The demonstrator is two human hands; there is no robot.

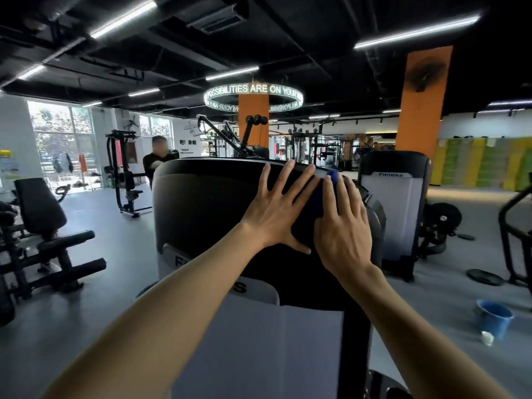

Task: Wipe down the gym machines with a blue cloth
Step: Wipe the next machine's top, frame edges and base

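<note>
Gym floor, black ceiling with strip lights, orange pillars (422,99), ring-shaped lit sign (253,96) overhead. Landmark: the machine shroud (207,203) dead ahead, black top, grey lower panel with partial "Fitness" lettering

Left hand (276,208) flat on the shroud's upper black face, fingers straight and spread, holding nothing, fingertips at the top edge. Right hand (342,223) just right of it, fingers straight, pressing the blue cloth (324,194) against the shroud's upper right corner; cloth mostly hidden under the palm, blue showing between the two hands and at the fingertips

Right of the shroud: second machine (393,197) with the same grey "Fitness" panel, weight plate (485,277) on the floor near it. Lower right of the shroud: blue bucket (493,316) on the floor, small white cup (487,337) beside it. Left of the shroud: black bench machine (43,226), windows behind. Behind the shroud's top left: a person in dark clothing (154,161)
</note>
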